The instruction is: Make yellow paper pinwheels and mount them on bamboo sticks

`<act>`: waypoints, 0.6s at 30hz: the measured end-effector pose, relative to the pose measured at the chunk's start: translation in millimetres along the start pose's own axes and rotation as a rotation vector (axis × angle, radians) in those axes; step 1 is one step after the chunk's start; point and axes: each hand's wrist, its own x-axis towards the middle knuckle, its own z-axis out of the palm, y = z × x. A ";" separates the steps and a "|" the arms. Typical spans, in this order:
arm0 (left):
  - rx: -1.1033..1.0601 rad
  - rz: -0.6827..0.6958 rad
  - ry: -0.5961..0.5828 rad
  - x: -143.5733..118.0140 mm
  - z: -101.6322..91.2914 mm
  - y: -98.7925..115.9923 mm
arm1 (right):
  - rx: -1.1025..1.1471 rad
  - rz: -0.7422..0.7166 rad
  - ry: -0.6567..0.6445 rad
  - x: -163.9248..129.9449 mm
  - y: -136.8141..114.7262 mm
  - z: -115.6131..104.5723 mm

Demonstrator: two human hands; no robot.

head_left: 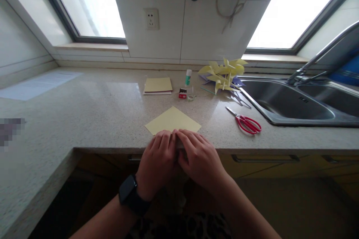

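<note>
A sheet of pale yellow paper (173,120) lies on the counter near its front edge, turned so that one corner points to the wall. My left hand (159,153), with a dark watch above the wrist, and my right hand (198,155) meet at the near part of the sheet. Their fingers are bent and pressed together on the paper, fingertips almost touching in the middle. Both hands cover the paper's near corner, so its shape there is hidden. To the right lie red-handled scissors (245,121), blades slightly apart or closed, I cannot tell.
Beyond the sheet are a stack of yellow paper (158,85), a glue stick (188,77), a small red box (183,93) and a tape roll (191,98). Several paper pinwheels (223,73) lie by the steel sink (273,121). A printed sheet (36,84) lies far left.
</note>
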 end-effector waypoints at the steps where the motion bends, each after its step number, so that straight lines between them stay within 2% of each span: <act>1: -0.001 0.006 -0.006 1.1 -0.3 -1.0 | -0.003 -0.005 0.002 0.5 -0.1 0.4; 11: -0.013 -0.007 -0.031 3.0 -1.9 -0.1 | -0.008 -0.011 -0.012 2.0 -1.3 -1.7; 18: 0.053 0.066 0.053 -11.3 5.6 -5.3 | -0.004 0.001 0.015 -5.7 -7.0 -1.2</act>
